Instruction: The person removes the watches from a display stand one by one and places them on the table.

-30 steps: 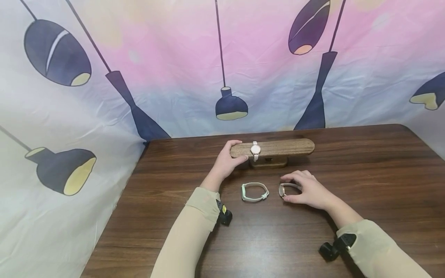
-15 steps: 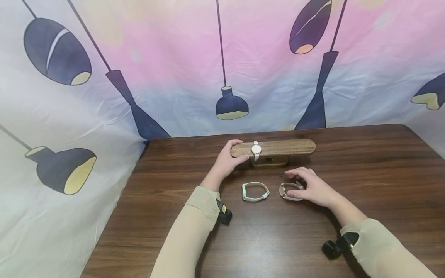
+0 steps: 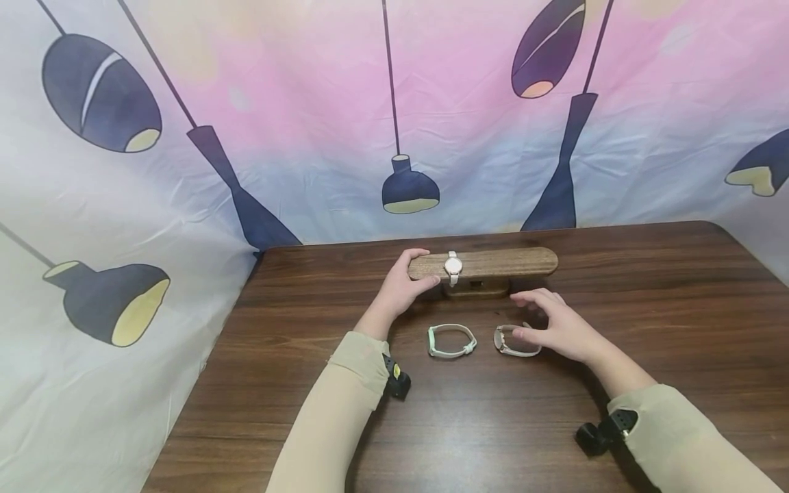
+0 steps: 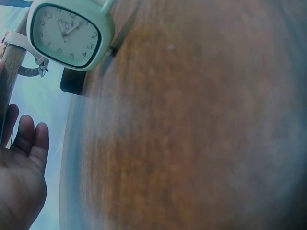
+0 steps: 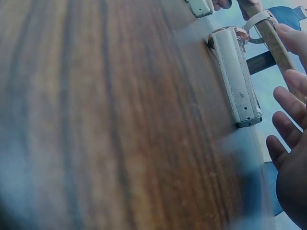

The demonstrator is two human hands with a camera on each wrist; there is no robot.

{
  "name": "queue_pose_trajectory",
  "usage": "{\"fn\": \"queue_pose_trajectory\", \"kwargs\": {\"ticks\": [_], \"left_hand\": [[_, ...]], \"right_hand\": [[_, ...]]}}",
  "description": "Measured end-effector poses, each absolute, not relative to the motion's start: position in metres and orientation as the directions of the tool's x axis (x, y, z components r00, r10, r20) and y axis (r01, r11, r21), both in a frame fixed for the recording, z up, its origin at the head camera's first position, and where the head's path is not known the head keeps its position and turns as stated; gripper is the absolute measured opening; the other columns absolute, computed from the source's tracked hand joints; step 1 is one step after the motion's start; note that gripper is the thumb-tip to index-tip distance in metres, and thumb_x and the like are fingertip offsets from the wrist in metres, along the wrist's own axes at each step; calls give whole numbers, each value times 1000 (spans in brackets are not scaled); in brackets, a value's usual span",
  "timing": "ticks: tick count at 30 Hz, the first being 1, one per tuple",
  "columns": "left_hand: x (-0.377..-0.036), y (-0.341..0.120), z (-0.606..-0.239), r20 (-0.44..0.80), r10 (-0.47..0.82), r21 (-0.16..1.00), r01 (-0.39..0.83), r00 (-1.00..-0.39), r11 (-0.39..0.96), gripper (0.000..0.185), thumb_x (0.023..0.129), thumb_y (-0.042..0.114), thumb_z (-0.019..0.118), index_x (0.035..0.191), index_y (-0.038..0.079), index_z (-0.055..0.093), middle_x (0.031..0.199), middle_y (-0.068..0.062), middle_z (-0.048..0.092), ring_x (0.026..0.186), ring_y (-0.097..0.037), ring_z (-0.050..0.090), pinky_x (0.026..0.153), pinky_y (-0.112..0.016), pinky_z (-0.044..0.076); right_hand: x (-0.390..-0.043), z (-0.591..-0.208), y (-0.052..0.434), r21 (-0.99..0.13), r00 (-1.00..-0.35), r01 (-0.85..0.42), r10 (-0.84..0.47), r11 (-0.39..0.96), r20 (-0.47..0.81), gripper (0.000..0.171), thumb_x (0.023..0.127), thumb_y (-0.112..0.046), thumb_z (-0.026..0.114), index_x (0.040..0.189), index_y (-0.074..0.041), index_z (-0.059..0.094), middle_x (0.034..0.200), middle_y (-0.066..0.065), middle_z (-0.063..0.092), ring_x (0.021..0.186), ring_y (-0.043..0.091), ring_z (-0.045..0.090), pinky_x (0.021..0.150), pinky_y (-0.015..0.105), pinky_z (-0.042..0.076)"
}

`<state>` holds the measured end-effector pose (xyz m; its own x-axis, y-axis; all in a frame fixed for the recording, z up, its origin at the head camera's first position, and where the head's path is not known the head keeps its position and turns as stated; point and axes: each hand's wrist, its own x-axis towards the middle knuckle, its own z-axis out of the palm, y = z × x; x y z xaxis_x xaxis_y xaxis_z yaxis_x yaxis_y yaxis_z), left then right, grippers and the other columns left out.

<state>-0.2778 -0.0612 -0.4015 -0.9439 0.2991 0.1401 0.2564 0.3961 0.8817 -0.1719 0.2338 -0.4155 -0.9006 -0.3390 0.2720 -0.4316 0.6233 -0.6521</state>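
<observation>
Dark brown wood with a strong grain is the surface under your arms, a table [image 3: 468, 438] with a rounded far right corner. Your two sleeves [image 3: 333, 411] are beige, and a small black camera mount [image 3: 397, 383] sits at each wrist.

A little farther, two watches lie flat on the table between your hands. The mint green watch [image 3: 453, 340] with a square dial lies on the left, and the beige strap watch [image 3: 514, 340] lies just beside it on the right. The two do not touch.

Your right hand [image 3: 557, 329] is at the right end of the beige strap watch. Its fingers are spread and only lightly bent, and the thumb tip is at the strap. From the head view I cannot tell if it really touches; in the right wrist view the fingers [image 5: 288, 103] are apart from the strap, so the hand holds nothing.

Behind the watches stands a wooden display bar [image 3: 493, 262] on a short foot. A white watch [image 3: 453, 267] is wrapped around it, near its left end. Your left hand [image 3: 403, 284] grips this left end, with the fingers curled over the top and the thumb below.

At the back and on the left, a cloth backdrop [image 3: 308, 103] in pink, blue and white closes the room, printed with dark blue hanging lamps.
</observation>
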Motion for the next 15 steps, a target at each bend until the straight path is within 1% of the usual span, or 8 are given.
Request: {"fn": "queue_pose_trajectory", "kwargs": {"ticks": [8, 15], "left_hand": [[-276, -63, -402, 144, 307, 876, 266, -941, 402, 54, 82, 25, 72, 130, 18, 49, 131, -5, 49, 108, -23, 50, 92, -43, 38], [-278, -62, -402, 159, 307, 877, 277, -938, 392, 53, 82, 24, 72, 129, 20, 49, 130, -5, 50, 107, -23, 51, 92, -43, 39]], "right_hand": [[-172, -408, 230, -655, -903, -429, -316, 622, 290, 54, 80, -22, 75, 126, -4, 53, 113, 7, 54, 104, 24, 46, 87, 44, 37], [-174, -403, 232, -640, -888, -460, -311, 616, 338, 53, 78, -18, 76, 124, -1, 54, 113, 9, 54, 101, 24, 47, 86, 44, 36]]}}
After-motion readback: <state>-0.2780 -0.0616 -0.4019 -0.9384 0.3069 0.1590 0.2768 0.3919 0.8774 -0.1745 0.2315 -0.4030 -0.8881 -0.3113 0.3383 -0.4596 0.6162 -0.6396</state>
